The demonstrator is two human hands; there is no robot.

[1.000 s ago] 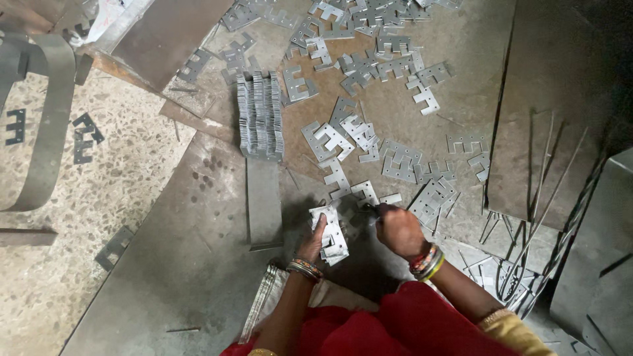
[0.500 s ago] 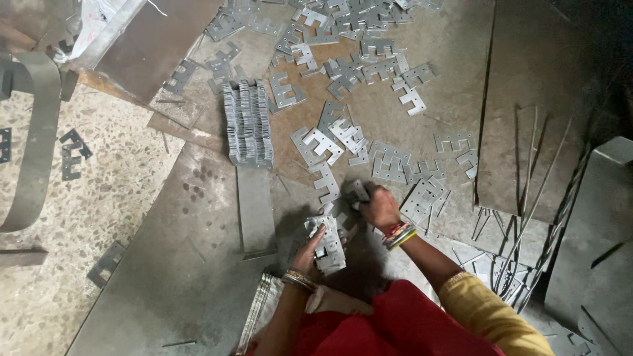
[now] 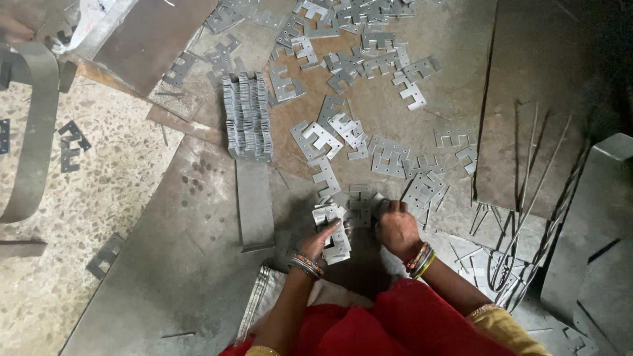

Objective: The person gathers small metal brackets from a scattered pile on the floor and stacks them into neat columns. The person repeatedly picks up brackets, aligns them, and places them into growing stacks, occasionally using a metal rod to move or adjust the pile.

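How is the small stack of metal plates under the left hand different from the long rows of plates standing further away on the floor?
The small stack lies flat, plates piled on one another, with the left hand resting on it; the long rows stand on edge, packed side by side, untouched. The small stack holds few plates; the long rows hold many more. The small stack sits close to the person; the long rows lie beyond a flat metal strip. Both appear to be grey stamped sheet metal.

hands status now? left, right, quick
Left hand: closed on a stack of metal plates.
Right hand: fingers down on loose plates on the floor; grip cannot be told.
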